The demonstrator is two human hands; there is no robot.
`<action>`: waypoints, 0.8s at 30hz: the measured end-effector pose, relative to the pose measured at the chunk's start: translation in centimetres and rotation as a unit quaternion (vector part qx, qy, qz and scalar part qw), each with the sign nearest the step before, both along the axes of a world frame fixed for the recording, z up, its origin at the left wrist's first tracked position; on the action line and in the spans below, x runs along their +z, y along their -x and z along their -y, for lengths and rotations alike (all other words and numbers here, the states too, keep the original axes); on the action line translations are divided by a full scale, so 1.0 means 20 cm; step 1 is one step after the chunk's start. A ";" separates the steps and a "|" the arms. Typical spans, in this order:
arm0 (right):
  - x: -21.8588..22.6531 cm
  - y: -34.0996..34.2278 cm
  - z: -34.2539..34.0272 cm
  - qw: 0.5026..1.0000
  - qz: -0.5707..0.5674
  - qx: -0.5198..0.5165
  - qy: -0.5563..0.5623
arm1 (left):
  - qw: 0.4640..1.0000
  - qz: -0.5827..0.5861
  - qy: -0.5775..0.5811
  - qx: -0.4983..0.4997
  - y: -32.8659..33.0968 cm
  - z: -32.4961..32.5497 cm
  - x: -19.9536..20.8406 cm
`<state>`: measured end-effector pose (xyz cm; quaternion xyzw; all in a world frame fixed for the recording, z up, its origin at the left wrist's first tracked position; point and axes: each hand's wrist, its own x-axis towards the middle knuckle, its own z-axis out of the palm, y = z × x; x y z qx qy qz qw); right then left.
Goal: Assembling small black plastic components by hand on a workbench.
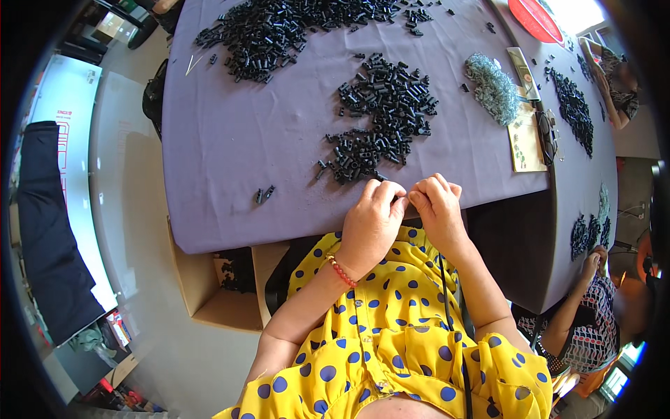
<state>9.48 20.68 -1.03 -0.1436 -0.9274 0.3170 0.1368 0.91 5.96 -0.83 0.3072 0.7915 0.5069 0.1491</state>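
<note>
At the front edge of the purple-grey tablecloth, my left hand and my right hand meet with thumbs and fingertips pinched together. Whatever lies between the fingertips is too small to make out. Just beyond my knuckles spreads a pile of small black tubular plastic pieces. Off to the left of my left hand, a few loose black pieces lie apart from the pile. A larger heap of the same black pieces covers the far side of the table.
Right of the pile sit a tangle of grey-green wire pieces, a yellow booklet and eyeglasses. A red basin stands far right. Two other people work along the right side. An open cardboard box stands below the table's left front.
</note>
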 end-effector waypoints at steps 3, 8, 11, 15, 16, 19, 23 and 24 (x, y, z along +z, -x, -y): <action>-0.01 0.00 0.01 1.000 -0.006 0.011 0.012 | 1.000 -0.005 -0.001 -0.002 0.00 0.00 0.00; 0.02 0.02 0.02 0.999 -0.012 0.041 0.006 | 0.998 0.058 -0.014 0.022 0.02 0.02 -0.05; 0.03 0.03 0.02 0.999 -0.020 0.042 -0.001 | 0.998 0.047 -0.003 0.037 0.02 0.03 -0.03; 0.03 0.03 0.00 0.999 -0.025 0.020 -0.035 | 0.993 -0.054 0.103 0.033 0.02 0.05 0.03; 0.03 0.03 0.00 0.999 -0.020 0.011 -0.047 | 0.993 -0.054 0.103 0.034 0.02 0.06 0.03; 0.01 0.03 -0.01 0.999 -0.024 0.005 -0.049 | 0.987 -0.104 0.115 0.035 0.02 0.09 0.03; 0.00 0.03 -0.01 0.999 -0.023 -0.001 -0.036 | 0.999 0.005 0.022 0.046 0.06 0.14 0.01; 0.00 0.03 -0.01 0.999 -0.024 -0.006 -0.036 | 0.994 0.104 0.011 0.041 0.07 0.16 0.00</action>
